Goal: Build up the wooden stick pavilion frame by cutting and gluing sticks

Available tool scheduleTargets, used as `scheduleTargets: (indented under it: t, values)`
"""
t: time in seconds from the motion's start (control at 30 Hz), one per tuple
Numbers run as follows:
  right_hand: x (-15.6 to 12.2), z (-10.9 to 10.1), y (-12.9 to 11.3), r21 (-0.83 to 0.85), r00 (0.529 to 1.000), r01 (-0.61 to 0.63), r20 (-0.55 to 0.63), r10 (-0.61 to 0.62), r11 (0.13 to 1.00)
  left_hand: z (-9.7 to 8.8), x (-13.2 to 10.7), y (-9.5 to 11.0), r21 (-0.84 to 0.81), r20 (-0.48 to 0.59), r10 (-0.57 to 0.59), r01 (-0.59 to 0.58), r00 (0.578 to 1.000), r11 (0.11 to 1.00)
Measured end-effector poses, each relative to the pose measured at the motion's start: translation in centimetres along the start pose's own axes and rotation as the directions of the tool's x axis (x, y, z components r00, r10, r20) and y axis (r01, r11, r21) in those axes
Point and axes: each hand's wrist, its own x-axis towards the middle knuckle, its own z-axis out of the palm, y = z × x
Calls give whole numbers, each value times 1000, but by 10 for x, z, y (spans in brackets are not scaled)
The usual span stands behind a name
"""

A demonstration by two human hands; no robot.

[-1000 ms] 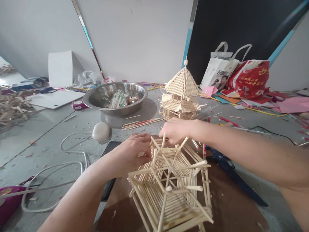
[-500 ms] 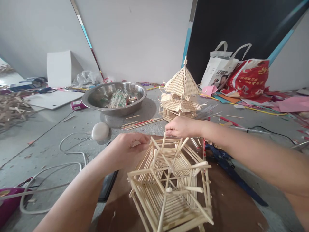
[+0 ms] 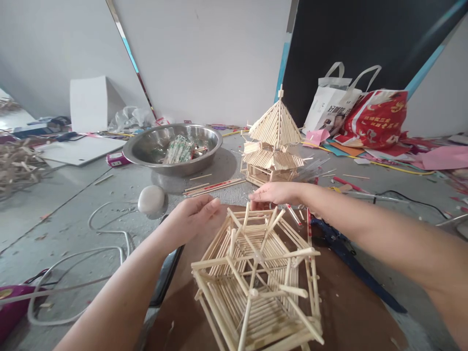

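Observation:
In front of me a six-sided frame of pale wooden sticks (image 3: 252, 307) stands on a brown board (image 3: 347, 312), with sticks crossing at hubs on top. My left hand (image 3: 193, 214) hovers by its far left corner, thumb and fingers apart, nothing visible in them. Just beyond its far edge is my right hand (image 3: 276, 194). The fingers there reach left, loosely spread; their lower parts are partly hidden behind the stick tips. Behind that hand rises a stick pagoda (image 3: 276, 122) with a pointed roof.
A steel basin (image 3: 146, 158) holds plastic-wrapped packets. Loose sticks (image 3: 215, 186) lie before the pagoda. A blue-handled tool (image 3: 351, 263) lies right of the frame. Leftward are a white rounded object (image 3: 151, 200), a looping white cord (image 3: 120, 248) and a stick pile (image 3: 18, 165). Bags (image 3: 380, 119) stand back right.
My left hand has drawn slightly left and up, away from the frame's far corner. The fingers of my right hand have loosened and spread a little. The frame has barely shifted.

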Motion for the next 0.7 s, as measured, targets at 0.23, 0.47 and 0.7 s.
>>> scheduleTargets:
  t: [0.23,0.47,0.7]
  values:
    - [6,5,-9,-24,997,-70,-22,69,997,22,10,-21,-484,215,-91,187,972,855]
    - [13,5,-17,-193,992,-124,-31,120,973,33,6,-18,-657,318,-113,305,941,690]
    - [19,10,-16,-82,999,-37,22,39,996,33,5,-21,-603,359,-107,318,927,731]
